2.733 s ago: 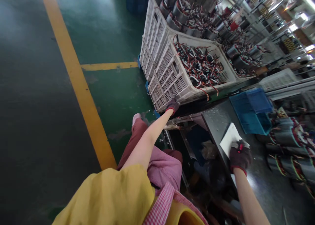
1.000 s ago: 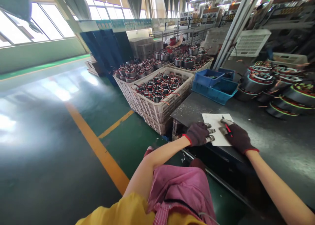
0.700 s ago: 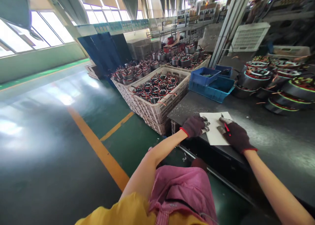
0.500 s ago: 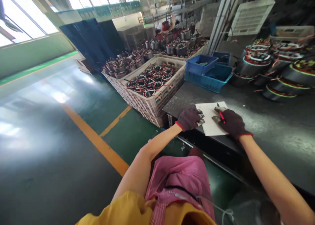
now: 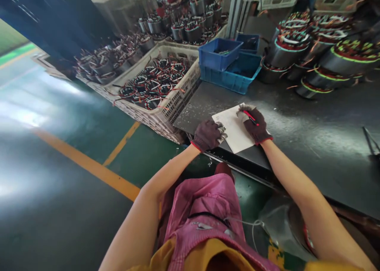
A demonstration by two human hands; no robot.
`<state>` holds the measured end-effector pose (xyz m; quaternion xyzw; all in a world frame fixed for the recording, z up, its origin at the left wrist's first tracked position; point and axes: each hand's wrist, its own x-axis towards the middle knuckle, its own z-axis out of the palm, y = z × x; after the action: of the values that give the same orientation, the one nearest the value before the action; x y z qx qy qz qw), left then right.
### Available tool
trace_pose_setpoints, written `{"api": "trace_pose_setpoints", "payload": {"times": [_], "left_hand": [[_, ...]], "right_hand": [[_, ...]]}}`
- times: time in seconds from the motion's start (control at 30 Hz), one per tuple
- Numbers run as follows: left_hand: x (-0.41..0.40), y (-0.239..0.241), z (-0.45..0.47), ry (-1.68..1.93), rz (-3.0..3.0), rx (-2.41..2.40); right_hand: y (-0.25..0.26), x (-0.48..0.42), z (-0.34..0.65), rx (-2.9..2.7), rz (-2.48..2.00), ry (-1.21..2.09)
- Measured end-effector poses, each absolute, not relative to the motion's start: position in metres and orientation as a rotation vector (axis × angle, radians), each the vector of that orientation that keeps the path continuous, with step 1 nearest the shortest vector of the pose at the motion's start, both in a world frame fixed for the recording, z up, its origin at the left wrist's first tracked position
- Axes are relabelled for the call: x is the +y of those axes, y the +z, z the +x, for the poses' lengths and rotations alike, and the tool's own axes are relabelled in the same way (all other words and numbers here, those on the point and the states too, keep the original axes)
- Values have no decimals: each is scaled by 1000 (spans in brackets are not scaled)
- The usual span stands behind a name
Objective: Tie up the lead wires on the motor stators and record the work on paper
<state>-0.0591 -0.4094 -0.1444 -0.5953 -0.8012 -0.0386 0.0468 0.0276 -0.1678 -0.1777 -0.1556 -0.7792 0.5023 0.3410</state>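
A white sheet of paper [image 5: 236,135] lies on the dark metal workbench [image 5: 292,144], close to its front edge. My left hand [image 5: 208,135], in a dark glove with pale fingertips, rests at the sheet's left edge, its fingers slightly bent and a little apart. In a matching glove, my right hand [image 5: 255,124] is closed round a red pen [image 5: 251,117] over the sheet's upper right part. The pen's tip is hidden by the fingers. Faint marks show near the paper's upper left corner; I cannot read them.
Blue plastic bins [image 5: 219,54] stand at the bench's back left. Wire-wound motor stators [image 5: 286,51] are stacked at the back right. Left of the bench, a pale crate [image 5: 175,99] holds several smaller wound parts. Yellow lines [image 5: 89,164] cross the green floor.
The view has turned right and down, so everything sits further left and higher. My right hand with the pen has shifted slightly toward the sheet's top; my left hand stays at its left edge.
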Motion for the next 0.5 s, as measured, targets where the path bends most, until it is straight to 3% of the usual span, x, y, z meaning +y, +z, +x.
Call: {"api": "trace_pose_setpoints", "payload": {"times": [0.17, 0.5], "left_hand": [[-406, -147, -61, -160, -1751, -2488], [-411, -151, -60, -111, -1797, -2471]], "right_hand": [[-170, -174, 28, -1879, -503, 1640], [-171, -170, 21, -1874, -556, 1689]]}}
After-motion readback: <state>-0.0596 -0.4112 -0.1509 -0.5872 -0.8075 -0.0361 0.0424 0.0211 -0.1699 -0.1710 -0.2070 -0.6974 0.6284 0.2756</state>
